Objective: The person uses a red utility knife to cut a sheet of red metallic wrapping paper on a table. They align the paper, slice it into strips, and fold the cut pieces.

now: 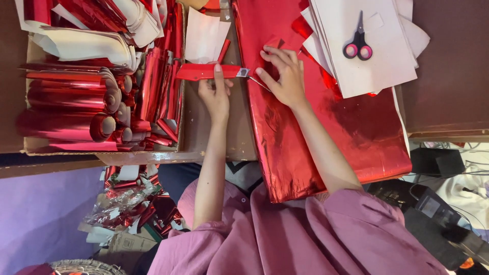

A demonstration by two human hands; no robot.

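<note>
At desk centre: a large sheet of glossy red metallic foil (305, 127) lies flat on the brown desk (448, 61). Its near edge hangs over toward the person's pink-sleeved body.
Left hand: the left hand (216, 94) holds a flat red-handled cutter with a short metal blade (209, 71). The fingers are closed around the handle and one finger lies along its top. The blade tip sits at the left edge of the foil sheet.
Right hand: the right hand (285, 74) rests on the foil just beside the blade. The fingers are spread and pressed down on the sheet, gripping nothing.
Work piece location: the foil sheet lies between a brown cardboard pad (224, 137) on its left and a stack of white paper sheets (377, 66) on its right. The stack overlaps the far right corner of the foil.
Step in hand: judged as cutting or slitting the foil. The blade is entered at the edge and the sheet is held flat beside it. How far the cut runs cannot be told.
Next move calls for: firm downward pressure from the right hand so the thin foil does not ripple or tear. It also calls for a straight, shallow draw of the blade, with the holding fingers kept out of its path.
Surroundings: an open cardboard box of red foil rolls and strips (66, 97) stands to the left. Black scissors with pink-lined handles (358, 43) lie untouched on the white stack, well apart from both hands.
</note>
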